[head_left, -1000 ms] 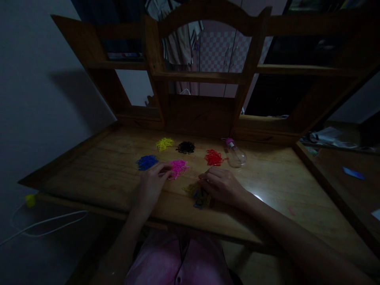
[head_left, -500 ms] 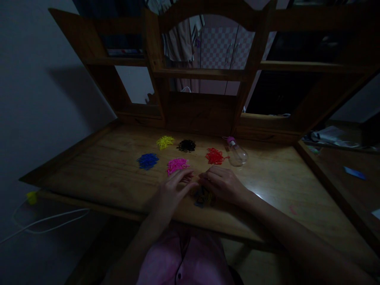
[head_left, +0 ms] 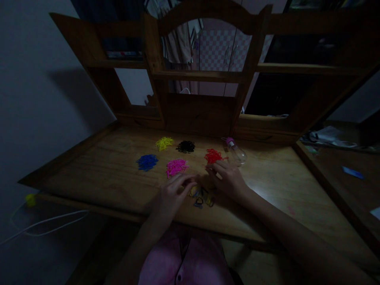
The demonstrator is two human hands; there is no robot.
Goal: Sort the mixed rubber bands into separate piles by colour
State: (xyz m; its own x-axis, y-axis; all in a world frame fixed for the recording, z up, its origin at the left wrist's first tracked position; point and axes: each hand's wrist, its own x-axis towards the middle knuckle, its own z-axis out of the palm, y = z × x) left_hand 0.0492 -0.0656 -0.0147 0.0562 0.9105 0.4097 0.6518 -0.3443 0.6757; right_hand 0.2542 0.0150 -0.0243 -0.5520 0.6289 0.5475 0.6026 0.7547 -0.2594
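Observation:
My left hand [head_left: 175,192] is over the near part of the desk, thumb and fingertips brought together; what is between them is too dark to make out. Just beyond it lies a pile of small pink bands [head_left: 175,167]. My right hand [head_left: 228,177] is at the near edge of a pile of small red bands [head_left: 213,155], with its fingers closed at the tips and their contents unclear. Between and below both hands is a loose group of mixed-colour small bands [head_left: 199,201], some yellow, some dark.
Farther back are piles of yellow bands [head_left: 164,143] and black bands [head_left: 186,146], with blue bands [head_left: 147,162] to the left. A clear bulb-shaped bottle [head_left: 239,155] with a pink cap lies right of the red pile. A wooden shelf unit [head_left: 204,76] rises along the desk's back.
My hands have come apart. The right one moved up and right toward the red pile; the left one shifted slightly down. The mixed bands between them show more fully.

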